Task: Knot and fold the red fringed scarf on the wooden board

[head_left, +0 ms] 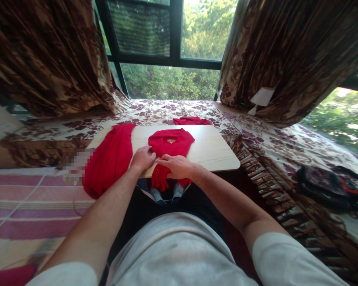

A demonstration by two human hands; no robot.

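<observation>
A red scarf (170, 149) with a fringed end lies looped on a small light-wood table (214, 153), leaving a gap in its middle. Its fringe (159, 178) hangs over the near edge of the tabletop. My left hand (143, 159) is at the scarf's left edge, fingers curled and closed on the cloth. Stretched out over the scarf just above the fringe, my right hand (179, 165) lies with its fingers pointing left, nearly meeting the left hand. To the left, a larger red cloth (111, 159) drapes over the table's side.
Another red cloth (192, 120) lies beyond the table on the flowered window-seat cover (149, 111). A small white lamp (261, 97) stands at the back right. A black bag (325, 188) rests on the right. The striped bed cover (24, 198) is on the left.
</observation>
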